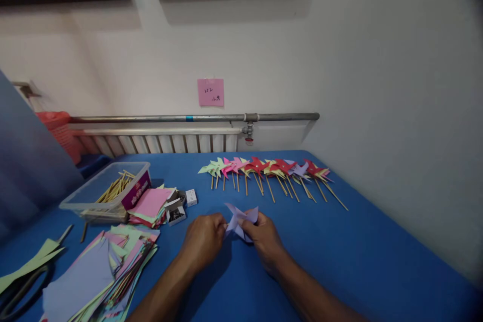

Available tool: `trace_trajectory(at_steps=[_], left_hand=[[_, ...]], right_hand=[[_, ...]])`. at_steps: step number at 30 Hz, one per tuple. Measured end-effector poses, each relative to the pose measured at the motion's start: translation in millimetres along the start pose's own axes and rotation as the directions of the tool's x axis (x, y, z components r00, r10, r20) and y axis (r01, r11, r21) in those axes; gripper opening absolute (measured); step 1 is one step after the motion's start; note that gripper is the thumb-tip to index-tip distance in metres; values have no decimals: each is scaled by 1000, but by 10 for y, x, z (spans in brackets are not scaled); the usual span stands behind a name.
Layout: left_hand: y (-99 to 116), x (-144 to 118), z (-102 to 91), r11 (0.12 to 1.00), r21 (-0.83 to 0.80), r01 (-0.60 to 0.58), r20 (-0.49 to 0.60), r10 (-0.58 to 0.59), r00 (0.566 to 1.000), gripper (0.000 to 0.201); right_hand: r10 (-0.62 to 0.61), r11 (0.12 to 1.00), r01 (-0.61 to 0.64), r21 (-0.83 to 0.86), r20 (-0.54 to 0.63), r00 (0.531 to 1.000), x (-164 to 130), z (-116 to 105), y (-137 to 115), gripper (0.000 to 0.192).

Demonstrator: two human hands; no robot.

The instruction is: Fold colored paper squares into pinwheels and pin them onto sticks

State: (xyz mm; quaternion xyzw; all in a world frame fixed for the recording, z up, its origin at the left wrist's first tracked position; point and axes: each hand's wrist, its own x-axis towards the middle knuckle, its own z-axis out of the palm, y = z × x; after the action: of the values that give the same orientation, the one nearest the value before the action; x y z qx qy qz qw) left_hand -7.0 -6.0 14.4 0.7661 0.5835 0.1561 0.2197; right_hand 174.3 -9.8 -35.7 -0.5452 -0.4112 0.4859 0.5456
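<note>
A purple paper pinwheel [234, 220] is between my hands above the blue table, its blades folded toward the middle. My right hand [267, 242] grips it from the right, with the thumb pressed near its centre. The fingers of my left hand [206, 237] are closed at the pinwheel's left corner, pinching it. Whether a stick or pin is behind the paper is hidden. Beyond my hands lies a row of finished pinwheels [256, 165] in green, pink, red, yellow and purple, with their sticks pointing toward me.
Left of my hands are small boxes of pins [175, 215], a white box [191, 197], square paper [153, 202] and cut sheets [81, 276]. A clear plastic bin [85, 192] holds wooden sticks [116, 187]. Scissors [28, 289] lie under green paper at far left. A wall borders the table [377, 261].
</note>
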Motion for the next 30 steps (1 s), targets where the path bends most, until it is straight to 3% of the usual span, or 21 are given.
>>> trace_trajectory(at_steps=[30], left_hand=[[23,-6,9,997,-80,-10,37,13,999,25]], right_hand=[[4,1000,-4,-16,12,1000,-5,-38,-75,29]])
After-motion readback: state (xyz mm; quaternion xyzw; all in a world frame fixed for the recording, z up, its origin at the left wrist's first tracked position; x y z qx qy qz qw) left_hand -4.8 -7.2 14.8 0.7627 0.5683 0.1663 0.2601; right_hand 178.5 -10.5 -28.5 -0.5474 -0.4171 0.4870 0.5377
